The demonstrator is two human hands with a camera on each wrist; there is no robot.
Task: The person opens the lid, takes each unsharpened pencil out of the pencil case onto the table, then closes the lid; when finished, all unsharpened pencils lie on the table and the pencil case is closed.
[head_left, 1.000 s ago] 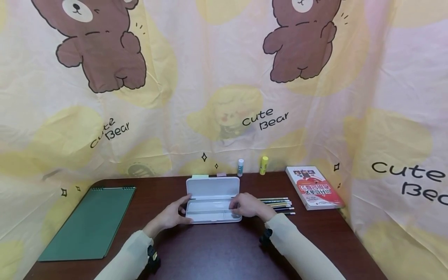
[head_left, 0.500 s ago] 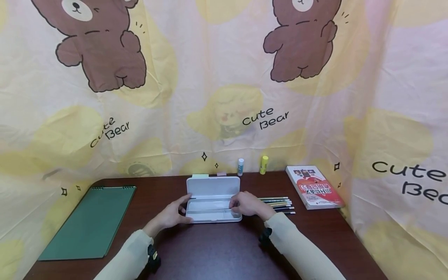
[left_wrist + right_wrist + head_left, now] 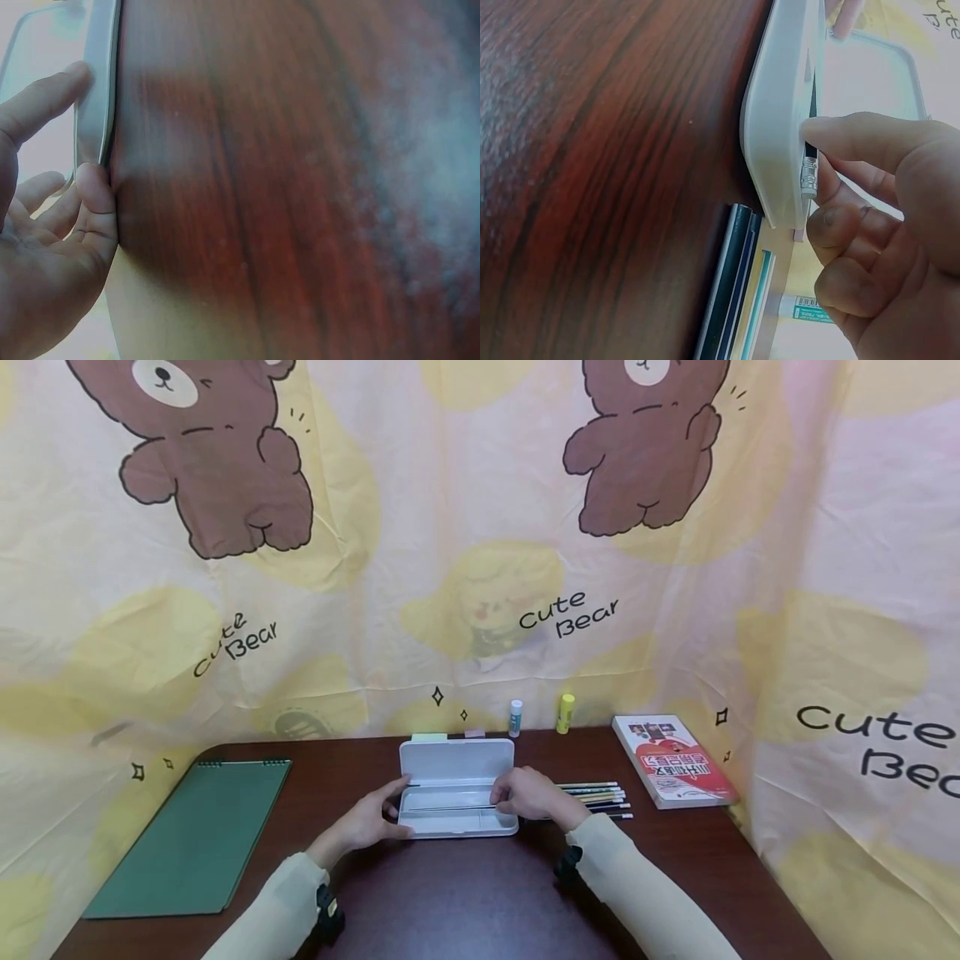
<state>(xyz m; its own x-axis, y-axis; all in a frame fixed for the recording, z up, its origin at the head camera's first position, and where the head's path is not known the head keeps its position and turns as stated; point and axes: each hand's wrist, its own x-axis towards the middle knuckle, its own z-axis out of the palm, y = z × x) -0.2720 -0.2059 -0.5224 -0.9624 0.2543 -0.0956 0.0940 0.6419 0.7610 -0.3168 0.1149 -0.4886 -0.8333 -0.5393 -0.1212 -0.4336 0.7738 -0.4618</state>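
Observation:
A white pencil case (image 3: 456, 763) stands on the table with its lid raised. My left hand (image 3: 365, 820) holds the case's left end, thumb at the front corner and a finger near the hinge; the left wrist view shows its fingertips against the case wall (image 3: 95, 112). Over the right end of the case, my right hand (image 3: 528, 795) pinches a dark pencil (image 3: 811, 154) between thumb and fingers. The pencil's eraser end and metal ferrule show in the right wrist view, while its shaft lies along the inside of the case. Several more pencils (image 3: 611, 802) lie to the right, partly behind the right hand.
A green spiral notepad (image 3: 197, 839) lies at the left and a red-and-white book (image 3: 675, 764) at the right. A glue stick (image 3: 515, 719) and a yellow tube (image 3: 566, 714) stand upright at the back. Sticky notes (image 3: 429, 737) lie behind the case.
The dark line of the pencil's shaft now shows in the case, left of my right hand. That hand has risen very slightly; my left hand and the case stay put.

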